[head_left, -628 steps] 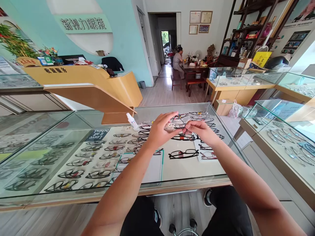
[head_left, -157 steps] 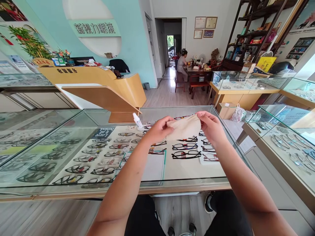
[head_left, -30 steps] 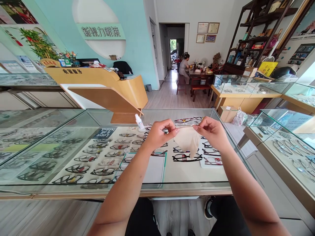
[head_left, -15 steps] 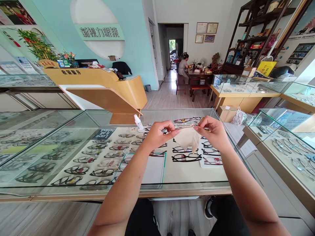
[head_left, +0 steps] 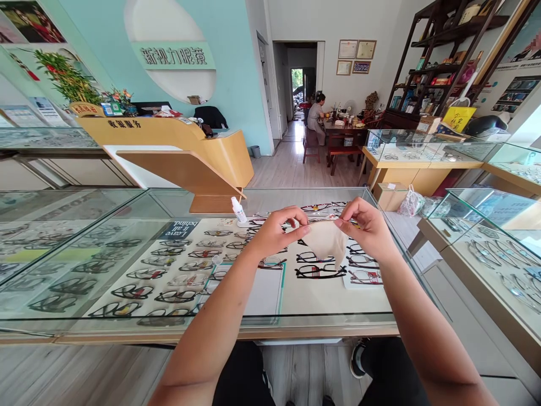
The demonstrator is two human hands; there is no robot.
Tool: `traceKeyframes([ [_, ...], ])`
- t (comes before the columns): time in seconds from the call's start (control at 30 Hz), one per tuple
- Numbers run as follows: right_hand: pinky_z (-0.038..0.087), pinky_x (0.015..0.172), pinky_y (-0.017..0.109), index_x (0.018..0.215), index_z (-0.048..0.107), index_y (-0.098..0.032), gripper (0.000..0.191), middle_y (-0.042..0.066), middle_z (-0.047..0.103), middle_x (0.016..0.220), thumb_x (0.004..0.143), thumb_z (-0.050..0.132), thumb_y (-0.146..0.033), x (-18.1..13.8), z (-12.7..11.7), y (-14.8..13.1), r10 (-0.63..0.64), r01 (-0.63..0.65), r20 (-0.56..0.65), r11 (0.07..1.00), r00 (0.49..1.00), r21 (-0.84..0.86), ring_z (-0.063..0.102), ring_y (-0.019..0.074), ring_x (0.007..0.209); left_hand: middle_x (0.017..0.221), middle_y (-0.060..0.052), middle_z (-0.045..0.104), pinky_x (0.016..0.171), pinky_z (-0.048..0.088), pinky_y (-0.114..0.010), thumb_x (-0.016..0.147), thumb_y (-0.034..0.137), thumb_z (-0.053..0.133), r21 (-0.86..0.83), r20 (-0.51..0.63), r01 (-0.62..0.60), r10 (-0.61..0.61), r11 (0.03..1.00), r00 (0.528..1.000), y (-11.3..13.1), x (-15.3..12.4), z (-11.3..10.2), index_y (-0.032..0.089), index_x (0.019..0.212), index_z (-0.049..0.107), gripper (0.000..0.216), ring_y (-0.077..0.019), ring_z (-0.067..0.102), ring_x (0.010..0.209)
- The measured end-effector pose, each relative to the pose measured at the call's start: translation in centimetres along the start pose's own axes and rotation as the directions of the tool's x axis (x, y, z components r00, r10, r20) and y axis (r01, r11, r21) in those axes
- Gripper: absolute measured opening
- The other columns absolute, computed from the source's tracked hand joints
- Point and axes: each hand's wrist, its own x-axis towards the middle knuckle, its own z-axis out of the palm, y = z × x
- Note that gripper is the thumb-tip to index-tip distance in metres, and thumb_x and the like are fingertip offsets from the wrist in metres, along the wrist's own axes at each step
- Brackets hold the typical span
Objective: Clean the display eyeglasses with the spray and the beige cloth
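Both my hands are raised over the glass display counter (head_left: 321,307). My left hand (head_left: 276,232) and my right hand (head_left: 366,228) each pinch a top corner of a beige cleaning cloth (head_left: 326,242), which hangs in a point between them. Thin glasses (head_left: 322,219) seem to lie along the cloth's top edge between my fingers; I cannot make them out clearly. Black-framed glasses (head_left: 320,272) lie on the glass right below the cloth. A small white spray bottle (head_left: 239,210) stands on the counter left of my left hand.
Rows of glasses frames (head_left: 169,270) fill the case under the glass. A yellow service desk (head_left: 177,152) stands behind the counter. More glass cases (head_left: 486,237) run along the right. A person (head_left: 316,115) sits at a far table. My legs show under the counter.
Over the last second my hands and the cloth have barely shifted. Five seconds ago the cloth was held spread wide; it now hangs folded to a point.
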Motion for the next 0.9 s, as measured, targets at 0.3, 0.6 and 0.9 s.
traceKeyframes([
  [0.3,0.046,0.074,0.037,0.091,0.063,-0.026,0.017,0.001,0.063,0.086,0.1,0.076,-0.033,-0.3,0.4,-0.6,-0.025,0.028,0.074,0.999,0.997,-0.042,0.058,0.0194,0.08,0.094,-0.003,0.07,0.073,0.043,-0.028,0.085,0.04,0.082,-0.418,-0.068,0.158,-0.205,0.895,0.976,-0.8,0.2,1.4,0.02,0.081,0.062,0.028,-0.0158,0.059,0.083],
  [0.6,0.041,0.063,0.034,0.09,0.059,-0.028,0.032,-0.001,0.06,0.079,0.096,0.082,-0.049,-0.1,1.0,-0.5,0.058,-0.053,-0.032,0.986,0.998,0.158,0.051,0.0172,0.07,0.077,0.005,0.064,0.067,0.046,-0.024,0.072,0.044,0.099,-0.725,-0.09,0.23,-0.42,0.65,0.903,-1.1,0.9,3.2,0.022,0.088,0.061,0.046,-0.0117,0.06,0.071],
  [0.9,0.043,0.065,0.03,0.092,0.063,-0.027,0.031,-0.002,0.063,0.084,0.094,0.086,-0.047,0.1,3.1,0.6,0.093,-0.057,-0.075,0.92,0.993,0.387,0.052,0.0151,0.073,0.101,-0.008,0.082,0.081,0.056,-0.035,0.082,0.049,0.093,-0.879,0.226,0.415,-0.562,0.234,0.796,-2.1,1.0,5.4,0.018,0.111,0.079,0.045,-0.0238,0.075,0.089],
])
